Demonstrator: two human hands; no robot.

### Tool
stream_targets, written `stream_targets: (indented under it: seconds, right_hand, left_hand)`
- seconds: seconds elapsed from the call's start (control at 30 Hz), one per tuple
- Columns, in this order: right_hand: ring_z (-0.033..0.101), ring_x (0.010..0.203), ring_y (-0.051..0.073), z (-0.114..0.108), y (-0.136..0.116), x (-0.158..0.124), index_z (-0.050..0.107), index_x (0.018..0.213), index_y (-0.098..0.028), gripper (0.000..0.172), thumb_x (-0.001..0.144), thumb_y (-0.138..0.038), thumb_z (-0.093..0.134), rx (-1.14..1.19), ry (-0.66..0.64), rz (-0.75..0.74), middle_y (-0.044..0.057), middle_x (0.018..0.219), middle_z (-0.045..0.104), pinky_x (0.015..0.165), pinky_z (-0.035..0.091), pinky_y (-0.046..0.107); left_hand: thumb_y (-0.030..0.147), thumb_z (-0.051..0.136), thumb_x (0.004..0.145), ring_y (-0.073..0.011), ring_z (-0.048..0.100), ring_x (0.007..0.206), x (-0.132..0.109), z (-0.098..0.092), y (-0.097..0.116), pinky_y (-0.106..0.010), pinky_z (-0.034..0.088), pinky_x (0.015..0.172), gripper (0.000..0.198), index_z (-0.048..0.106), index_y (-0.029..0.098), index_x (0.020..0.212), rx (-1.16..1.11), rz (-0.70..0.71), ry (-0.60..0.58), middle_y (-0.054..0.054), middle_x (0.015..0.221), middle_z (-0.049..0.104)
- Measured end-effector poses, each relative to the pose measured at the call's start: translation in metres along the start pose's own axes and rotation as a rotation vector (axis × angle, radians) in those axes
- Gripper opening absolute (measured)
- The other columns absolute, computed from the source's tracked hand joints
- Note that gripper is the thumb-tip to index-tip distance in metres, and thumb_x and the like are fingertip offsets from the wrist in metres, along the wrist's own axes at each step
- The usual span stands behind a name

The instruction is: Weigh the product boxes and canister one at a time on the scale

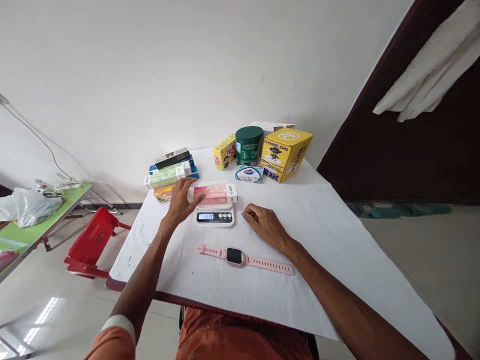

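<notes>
A pink and white long box (pixel 213 194) lies across the white digital scale (pixel 214 223), whose lit display seems to read 219. My left hand (pixel 183 201) is at the box's left end with thumb and fingers apart; whether it touches the box I cannot tell. On the white cloth right of the scale rests my right hand (pixel 264 223), its fingers curled in and no object showing in them. Nearer to me, a pink smartwatch (pixel 234 256) lies flat with its strap stretched out.
Behind my left hand are a green box (pixel 167 176), a black box (pixel 171 157) and an orange box (pixel 162 194). Toward the wall stand a green canister (pixel 248 146), a small yellow box (pixel 225 152), a blue-white box (pixel 249 174) and a large yellow box (pixel 287 155).
</notes>
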State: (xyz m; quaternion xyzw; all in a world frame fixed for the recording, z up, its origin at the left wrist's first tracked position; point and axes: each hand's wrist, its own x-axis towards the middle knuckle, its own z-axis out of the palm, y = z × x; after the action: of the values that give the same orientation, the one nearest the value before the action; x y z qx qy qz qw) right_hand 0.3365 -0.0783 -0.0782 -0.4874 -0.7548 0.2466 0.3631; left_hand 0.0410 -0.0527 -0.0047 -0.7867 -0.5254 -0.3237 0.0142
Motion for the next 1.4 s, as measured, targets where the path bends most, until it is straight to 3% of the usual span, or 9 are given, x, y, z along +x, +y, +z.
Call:
stream_targets:
  seconds: [0.13, 0.23, 0.43, 0.6, 0.77, 0.97, 1.2, 1.33, 1.4]
  right_hand:
    - [0.060, 0.066, 0.019, 0.000, -0.001, 0.000, 0.056, 0.080, -0.023, 0.021, 0.095, -0.036, 0.049, 0.006, 0.006, -0.004, 0.003, 0.073, 0.067, 0.067, 0.043, 0.031]
    - [0.059, 0.064, 0.018, -0.001, -0.001, 0.000, 0.055, 0.079, -0.023, 0.021, 0.095, -0.036, 0.049, 0.012, 0.003, -0.009, 0.002, 0.071, 0.065, 0.065, 0.042, 0.030]
    - [0.058, 0.063, 0.019, -0.001, -0.002, 0.000, 0.055, 0.079, -0.023, 0.021, 0.095, -0.036, 0.049, 0.027, 0.000, -0.008, 0.002, 0.070, 0.063, 0.065, 0.042, 0.030]
    - [0.057, 0.063, 0.018, -0.001, -0.003, 0.000, 0.055, 0.079, -0.023, 0.022, 0.095, -0.037, 0.049, 0.026, 0.003, -0.013, 0.002, 0.069, 0.063, 0.065, 0.042, 0.031]
    - [0.057, 0.062, 0.018, 0.000, 0.000, 0.000, 0.054, 0.078, -0.023, 0.022, 0.095, -0.037, 0.049, 0.019, 0.018, -0.016, 0.001, 0.068, 0.063, 0.064, 0.041, 0.030]
    - [0.057, 0.062, 0.018, 0.002, 0.002, 0.001, 0.053, 0.078, -0.024, 0.021, 0.095, -0.034, 0.049, 0.015, 0.028, -0.024, 0.001, 0.068, 0.063, 0.064, 0.041, 0.030]
    - [0.058, 0.065, 0.018, 0.002, 0.001, 0.001, 0.054, 0.079, -0.023, 0.019, 0.095, -0.032, 0.049, 0.027, 0.023, -0.018, 0.002, 0.072, 0.065, 0.067, 0.041, 0.030]
    - [0.057, 0.064, 0.017, 0.001, 0.000, 0.001, 0.055, 0.078, -0.023, 0.018, 0.095, -0.029, 0.049, 0.025, 0.024, -0.003, 0.001, 0.070, 0.063, 0.066, 0.040, 0.029]
    - [0.057, 0.064, 0.017, 0.001, -0.001, 0.001, 0.055, 0.079, -0.023, 0.018, 0.095, -0.028, 0.050, 0.032, 0.026, 0.003, 0.001, 0.070, 0.063, 0.067, 0.040, 0.029]
  left_hand:
    - [0.047, 0.076, 0.089, -0.0352, 0.057, 0.129, 0.027, 0.009, 0.005, -0.053, 0.042, 0.110, 0.056, 0.060, 0.021, 0.137, 0.125, 0.007, -0.386, -0.014, 0.133, 0.064]
    - [0.046, 0.077, 0.089, -0.0332, 0.060, 0.122, 0.034, 0.012, 0.004, -0.049, 0.043, 0.106, 0.054, 0.061, 0.023, 0.135, 0.141, -0.041, -0.493, -0.012, 0.126, 0.065]
    - [0.043, 0.065, 0.097, -0.0316, 0.057, 0.121, 0.039, -0.031, -0.011, -0.046, 0.043, 0.104, 0.046, 0.058, 0.022, 0.136, 0.171, -0.017, -0.305, -0.013, 0.126, 0.064]
    - [0.040, 0.063, 0.096, -0.0327, 0.056, 0.121, 0.062, -0.078, -0.055, -0.048, 0.040, 0.106, 0.044, 0.058, 0.022, 0.136, 0.321, -0.151, -0.152, -0.014, 0.126, 0.062]
    - [0.043, 0.065, 0.092, -0.0366, 0.052, 0.127, 0.081, -0.080, -0.099, -0.051, 0.039, 0.109, 0.048, 0.060, 0.023, 0.136, 0.398, -0.312, -0.227, -0.016, 0.130, 0.060]
    - [0.046, 0.070, 0.089, -0.0404, 0.049, 0.130, 0.086, -0.073, -0.112, -0.055, 0.041, 0.107, 0.046, 0.067, 0.026, 0.131, 0.398, -0.331, -0.189, -0.017, 0.133, 0.059]
    - [0.036, 0.073, 0.088, -0.0398, 0.051, 0.128, 0.082, -0.069, -0.096, -0.055, 0.041, 0.106, 0.041, 0.068, 0.026, 0.127, 0.406, -0.287, -0.108, -0.017, 0.130, 0.061]
    - [0.046, 0.069, 0.093, -0.0385, 0.053, 0.127, 0.083, -0.043, -0.041, -0.054, 0.044, 0.105, 0.049, 0.063, 0.023, 0.136, 0.325, -0.150, 0.015, -0.018, 0.135, 0.060]
    - [0.047, 0.067, 0.095, -0.0350, 0.055, 0.128, 0.089, -0.016, 0.000, -0.050, 0.044, 0.108, 0.049, 0.061, 0.023, 0.138, 0.256, -0.013, -0.058, -0.016, 0.134, 0.061]
